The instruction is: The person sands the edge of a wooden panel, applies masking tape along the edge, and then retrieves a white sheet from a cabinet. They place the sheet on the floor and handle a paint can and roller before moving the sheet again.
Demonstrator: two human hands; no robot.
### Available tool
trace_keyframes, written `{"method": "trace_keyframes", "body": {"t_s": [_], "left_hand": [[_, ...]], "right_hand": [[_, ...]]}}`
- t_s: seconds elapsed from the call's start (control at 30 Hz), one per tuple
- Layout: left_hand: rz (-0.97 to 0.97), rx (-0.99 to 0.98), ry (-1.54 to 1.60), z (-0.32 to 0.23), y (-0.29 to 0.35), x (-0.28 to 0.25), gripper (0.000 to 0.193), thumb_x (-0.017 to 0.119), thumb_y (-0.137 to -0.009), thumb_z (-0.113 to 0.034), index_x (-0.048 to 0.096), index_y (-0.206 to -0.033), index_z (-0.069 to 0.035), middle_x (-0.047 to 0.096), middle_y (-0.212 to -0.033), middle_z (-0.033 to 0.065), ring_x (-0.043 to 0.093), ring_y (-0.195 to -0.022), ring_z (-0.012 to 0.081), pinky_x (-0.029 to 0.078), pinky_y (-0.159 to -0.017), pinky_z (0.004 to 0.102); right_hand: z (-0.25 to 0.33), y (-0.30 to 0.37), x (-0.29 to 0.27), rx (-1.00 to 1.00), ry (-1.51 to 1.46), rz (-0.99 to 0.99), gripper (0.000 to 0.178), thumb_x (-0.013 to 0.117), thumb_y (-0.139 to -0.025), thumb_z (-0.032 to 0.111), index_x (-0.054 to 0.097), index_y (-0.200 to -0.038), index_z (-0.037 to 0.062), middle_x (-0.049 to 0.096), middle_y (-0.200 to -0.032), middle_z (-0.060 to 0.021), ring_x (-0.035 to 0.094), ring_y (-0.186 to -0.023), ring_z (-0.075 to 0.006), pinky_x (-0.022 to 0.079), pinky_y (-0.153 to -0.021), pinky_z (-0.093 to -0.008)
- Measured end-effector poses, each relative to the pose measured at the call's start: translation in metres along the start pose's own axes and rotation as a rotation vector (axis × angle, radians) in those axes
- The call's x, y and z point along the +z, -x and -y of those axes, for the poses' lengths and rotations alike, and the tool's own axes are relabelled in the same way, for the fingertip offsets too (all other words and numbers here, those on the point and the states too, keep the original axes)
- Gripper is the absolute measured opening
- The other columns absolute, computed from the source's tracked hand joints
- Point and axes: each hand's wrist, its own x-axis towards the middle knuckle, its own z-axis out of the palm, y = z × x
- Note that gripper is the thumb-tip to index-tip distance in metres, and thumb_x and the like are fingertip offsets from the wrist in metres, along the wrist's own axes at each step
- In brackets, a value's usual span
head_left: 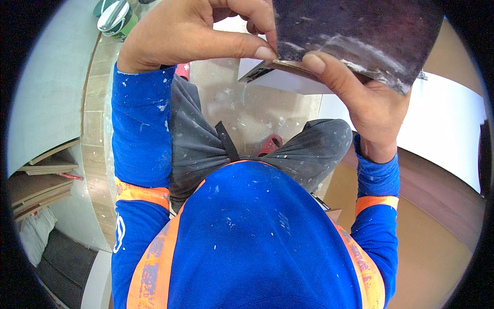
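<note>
Close in front of me, at the top of the view, is a dark, stiff-looking sheet (355, 36) with white dust and scuffs; it may be sandpaper, though I cannot tell for sure. My left hand (200, 36) is closed, pinching the sheet's near left corner between thumb and fingers. My right hand (368, 100) grips the near edge, its thumb lying over the front and its fingers hidden behind the sheet. A thin pale and brown edge shows between the two thumbs.
A green and white bucket (117, 21) stands at far left. Boards (43, 188) are stacked at left, beside a dark folded item (67, 262). White panels (437, 123) and a brown board (432, 237) lie at right. The floor (231, 98) is spattered with white.
</note>
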Motion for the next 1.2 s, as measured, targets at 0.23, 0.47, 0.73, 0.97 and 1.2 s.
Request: {"method": "trace_keyframes", "body": {"t_s": [0.23,0.47,0.73,0.97,1.2], "left_hand": [[-0.026,-0.099,-0.065,-0.009,0.007,0.0,0.021,0.082,-0.082,0.002,0.08,-0.103,0.002,0.079,-0.102,0.0129,0.071,-0.093,0.0166,0.054,-0.084,0.0299],[-0.043,0.154,0.031,0.005,-0.004,0.006,0.019,0.081,-0.083,0.001,0.08,-0.102,0.002,0.079,-0.099,0.013,0.072,-0.089,0.0163,0.055,-0.082,0.029],[-0.105,-0.476,-0.002,-0.029,0.009,0.004,0.021,0.082,-0.083,0.001,0.08,-0.103,0.002,0.079,-0.105,0.0134,0.071,-0.095,0.0175,0.054,-0.087,0.031],[-0.024,0.085,-0.025,0.006,0.001,0.001,0.023,0.083,-0.082,0.0,0.08,-0.105,0.001,0.079,-0.105,0.0131,0.071,-0.095,0.0176,0.054,-0.087,0.0307],[0.002,0.013,-0.05,0.001,0.003,-0.002,0.025,0.082,-0.081,0.001,0.081,-0.106,0.0,0.079,-0.107,0.0128,0.071,-0.1,0.0178,0.053,-0.09,0.0316]], "right_hand": [[-0.001,-0.004,-0.001,-0.103,0.058,0.023,0.028,0.086,-0.081,0.002,0.078,-0.108,-0.0007,0.078,-0.102,-0.0105,0.074,-0.092,-0.0198,0.06,-0.085,-0.033],[-0.001,0.0,-0.004,-0.004,0.03,0.019,0.026,0.085,-0.082,0.002,0.078,-0.106,-0.0009,0.078,-0.102,-0.0103,0.073,-0.093,-0.0192,0.059,-0.087,-0.0331],[-0.001,-0.002,0.0,-0.03,0.009,0.0,0.025,0.086,-0.082,0.002,0.078,-0.106,-0.0006,0.078,-0.103,-0.011,0.073,-0.094,-0.0193,0.059,-0.087,-0.0329],[0.001,0.002,-0.001,0.024,0.076,0.004,0.024,0.086,-0.082,0.004,0.079,-0.105,-0.0005,0.078,-0.103,-0.0104,0.074,-0.093,-0.0192,0.059,-0.088,-0.033],[-0.004,0.003,-0.005,-0.019,0.067,0.021,0.022,0.087,-0.082,0.005,0.08,-0.104,0.001,0.079,-0.1,-0.0098,0.074,-0.092,-0.0188,0.06,-0.087,-0.0323]]}}
